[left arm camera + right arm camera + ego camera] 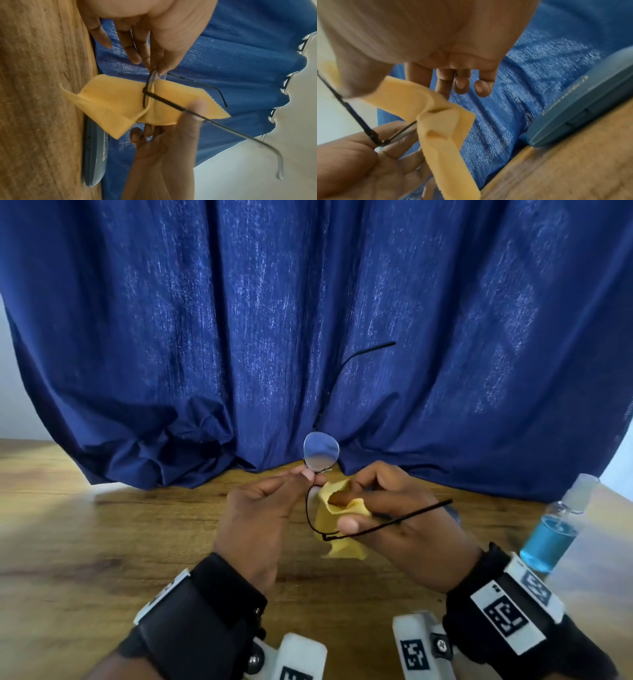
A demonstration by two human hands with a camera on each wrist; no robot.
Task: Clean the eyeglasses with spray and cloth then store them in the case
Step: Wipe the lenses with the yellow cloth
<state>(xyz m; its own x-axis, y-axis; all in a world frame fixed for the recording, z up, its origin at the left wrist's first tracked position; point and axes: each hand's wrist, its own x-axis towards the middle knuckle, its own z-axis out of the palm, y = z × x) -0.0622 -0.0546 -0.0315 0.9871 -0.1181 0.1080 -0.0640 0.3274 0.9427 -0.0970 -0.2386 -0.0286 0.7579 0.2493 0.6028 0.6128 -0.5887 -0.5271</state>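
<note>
Pinching the eyeglasses [321, 455] at the bridge between thumb and forefinger, the left hand [255, 520] holds them above the wooden table [102, 542]. Beside it, the right hand [400, 525] grips a yellow cloth [337, 508] folded over the lower lens. Farther right stands the blue spray bottle [551, 537]. A case [580, 108] lies against the blue curtain [239, 320].

Bare hands [253, 522]; black wrist straps [219, 607] with white camera mounts [414, 645] bearing black-and-white square markers [505, 613].
</note>
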